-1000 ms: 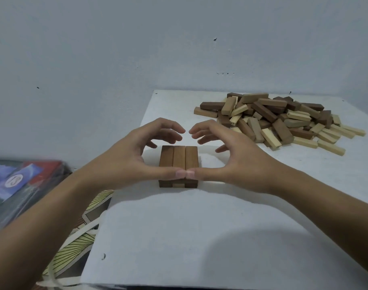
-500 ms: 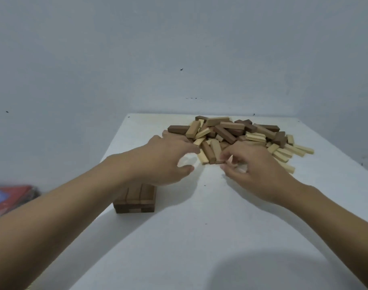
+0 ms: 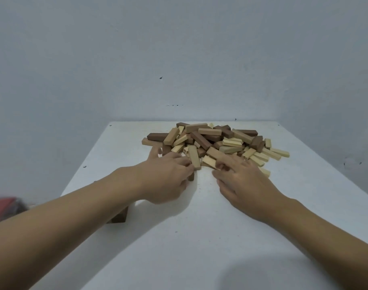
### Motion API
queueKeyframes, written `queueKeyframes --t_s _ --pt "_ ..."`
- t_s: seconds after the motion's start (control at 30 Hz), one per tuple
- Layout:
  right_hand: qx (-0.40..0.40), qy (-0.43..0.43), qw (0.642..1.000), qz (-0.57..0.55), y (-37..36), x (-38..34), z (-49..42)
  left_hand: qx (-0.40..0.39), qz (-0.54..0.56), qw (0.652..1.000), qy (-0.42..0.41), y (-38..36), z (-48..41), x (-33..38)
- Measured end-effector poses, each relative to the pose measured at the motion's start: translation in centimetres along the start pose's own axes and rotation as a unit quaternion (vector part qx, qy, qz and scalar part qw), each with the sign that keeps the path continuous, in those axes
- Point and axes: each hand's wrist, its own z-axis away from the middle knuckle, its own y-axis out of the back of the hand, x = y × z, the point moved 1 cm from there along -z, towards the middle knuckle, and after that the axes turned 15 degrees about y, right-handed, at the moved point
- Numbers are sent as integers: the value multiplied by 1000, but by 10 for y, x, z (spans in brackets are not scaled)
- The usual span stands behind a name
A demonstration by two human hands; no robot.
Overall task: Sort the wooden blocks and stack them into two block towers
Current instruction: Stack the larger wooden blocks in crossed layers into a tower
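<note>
I had both hands at the near edge of the block pile (image 3: 216,139) mid-frame to sort colours, my left hand (image 3: 166,181) with fingers (image 3: 186,163) curled round a dark block (image 3: 191,177), my right hand (image 3: 243,183) half-bent over pale blocks (image 3: 262,156) with its hold impossible to tell, and the low dark tower (image 3: 119,217) sat lower left on the tabletop (image 3: 200,237), mostly hidden under my forearm.

The white table (image 3: 200,237) carried a loose heap of wooden blocks (image 3: 212,141), pale and dark mixed, lying toward 12 o'clock near its far edge. At about 8 o'clock, close to the left edge, sat a low stack of dark blocks (image 3: 120,217), mostly hidden from view.
</note>
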Motion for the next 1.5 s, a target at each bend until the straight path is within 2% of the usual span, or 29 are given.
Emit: queueKeyframes --t_s 0.2,0.37,0.47,0.7,0.8,0.93,1.13,1.3,1.4,1.5 --pt "40 44 998 -16 -2 0 -4 26 33 999 10 -6 30 18" --pt "-14 53 998 18 -6 -6 -25 126 89 988 8 -19 49 14" --pt "-10 54 998 -6 -9 -8 -29 143 102 985 -3 -27 56 6" --pt "40 30 991 -124 -3 -21 -2 85 127 988 17 -17 66 16" --pt "83 17 981 -174 -1 -23 16 71 125 990 -1 -24 61 25" --pt "146 -21 984 -102 8 -11 24 47 104 993 -14 -33 55 44" --pt "-15 -76 996 -36 9 18 2 -12 153 988 -18 -25 42 44" --pt "44 -60 997 -3 -3 21 -3 -6 177 984 -16 -30 34 46" --pt "69 -74 994 -38 -7 27 1 5 214 977 -1 -36 32 46" --pt "134 -54 987 -68 -1 27 12 28 247 969 13 -41 33 46"
